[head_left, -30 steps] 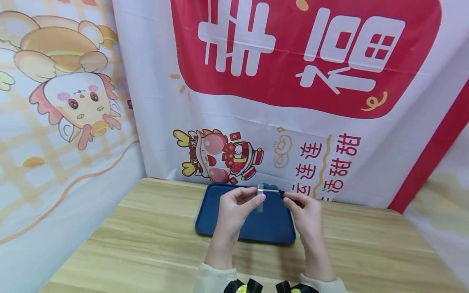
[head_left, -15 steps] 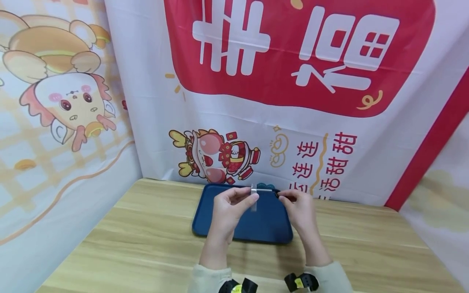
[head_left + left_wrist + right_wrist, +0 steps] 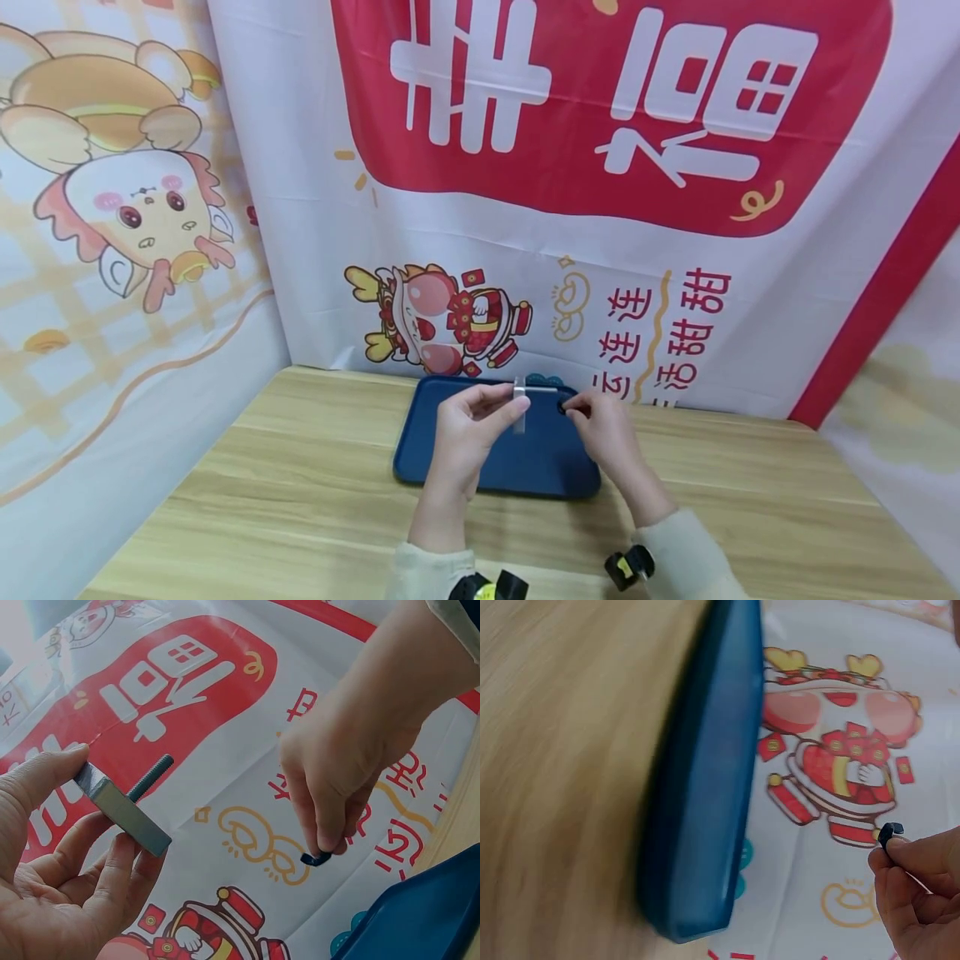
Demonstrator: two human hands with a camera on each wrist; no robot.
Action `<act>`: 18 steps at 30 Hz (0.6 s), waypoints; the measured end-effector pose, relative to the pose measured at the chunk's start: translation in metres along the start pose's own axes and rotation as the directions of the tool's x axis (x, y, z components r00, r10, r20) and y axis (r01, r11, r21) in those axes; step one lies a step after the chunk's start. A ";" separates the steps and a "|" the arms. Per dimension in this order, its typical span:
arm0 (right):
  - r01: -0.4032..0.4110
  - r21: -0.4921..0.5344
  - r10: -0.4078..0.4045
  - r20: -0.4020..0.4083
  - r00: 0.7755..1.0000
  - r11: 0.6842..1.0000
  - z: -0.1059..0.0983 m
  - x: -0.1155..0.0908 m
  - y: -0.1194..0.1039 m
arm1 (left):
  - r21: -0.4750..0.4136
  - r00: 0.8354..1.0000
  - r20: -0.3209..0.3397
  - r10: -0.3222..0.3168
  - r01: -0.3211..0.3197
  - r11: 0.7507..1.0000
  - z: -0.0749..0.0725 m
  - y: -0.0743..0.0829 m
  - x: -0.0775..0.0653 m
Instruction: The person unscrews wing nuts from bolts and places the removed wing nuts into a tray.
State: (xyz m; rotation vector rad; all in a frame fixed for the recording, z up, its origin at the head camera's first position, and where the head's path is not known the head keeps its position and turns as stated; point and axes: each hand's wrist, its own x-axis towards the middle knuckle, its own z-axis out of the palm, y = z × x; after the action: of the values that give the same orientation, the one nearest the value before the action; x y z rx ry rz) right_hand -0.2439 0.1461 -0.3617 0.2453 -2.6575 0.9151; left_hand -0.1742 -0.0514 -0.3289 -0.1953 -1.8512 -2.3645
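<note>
My left hand grips a flat grey metal bar between thumb and fingers. A threaded bolt sticks out from the bar's face, its tip bare and pointing towards the right-hand side. With thumb and fingertips, my right hand pinches a small black ring-like piece, its exact kind mostly hidden by the fingers. In the right wrist view this black piece shows a curved edge above the thumb. It is apart from the bolt, just beyond and below the tip in the head view. Both hands are raised over the tray.
A dark blue tray lies under the hands on the wood-grain table, near its back edge. Behind it hangs a white and red printed cloth. Another printed cloth covers the left side.
My right hand has drawn the black piece off the bolt's end and moved slightly down, its wrist swinging right. My left hand keeps its grip on the bar; the head view has shifted a little.
</note>
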 end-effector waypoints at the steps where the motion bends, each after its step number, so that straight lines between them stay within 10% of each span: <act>1: 0.008 -0.015 -0.008 0.007 1.000 1.000 0.003 0.001 0.002 | -0.001 1.000 0.000 0.000 0.000 1.000 0.000 0.000 0.000; 18: 0.078 -0.094 -0.063 0.160 0.985 0.992 0.040 0.000 0.022 | -0.012 1.000 -0.003 -0.005 0.005 1.000 0.001 -0.001 0.001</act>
State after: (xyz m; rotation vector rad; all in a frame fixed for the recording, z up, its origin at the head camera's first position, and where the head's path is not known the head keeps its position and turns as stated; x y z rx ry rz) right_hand -0.2592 0.1387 -0.4037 0.4001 -2.8083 0.7667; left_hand -0.1751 -0.0498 -0.3296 -0.1883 -1.8386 -2.3787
